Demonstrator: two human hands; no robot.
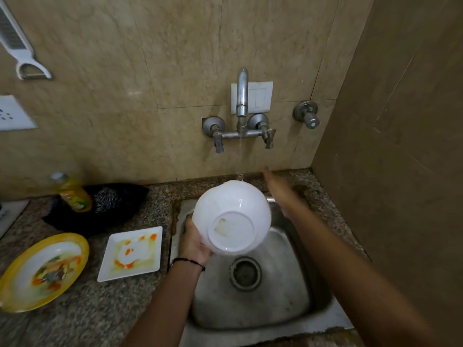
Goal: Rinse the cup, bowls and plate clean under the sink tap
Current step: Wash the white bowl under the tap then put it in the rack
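White bowl [231,217]: over the sink [275,309], base toward the camera, gripped at its left rim by the left hand [194,240], thin stream [239,159] from the tap [242,96] striking its far edge. Right hand [280,190] blurred, fingers outstretched, empty, just beside the bowl. On the counter [100,316] left of the sink, soiled: square plate [130,254], yellow-rimmed plate [42,271].

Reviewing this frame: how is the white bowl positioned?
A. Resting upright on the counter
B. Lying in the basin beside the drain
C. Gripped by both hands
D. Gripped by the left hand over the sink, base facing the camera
D: the left hand grips the white bowl by its edge above the sink, with the underside turned to the camera. The right hand is open and holds nothing.
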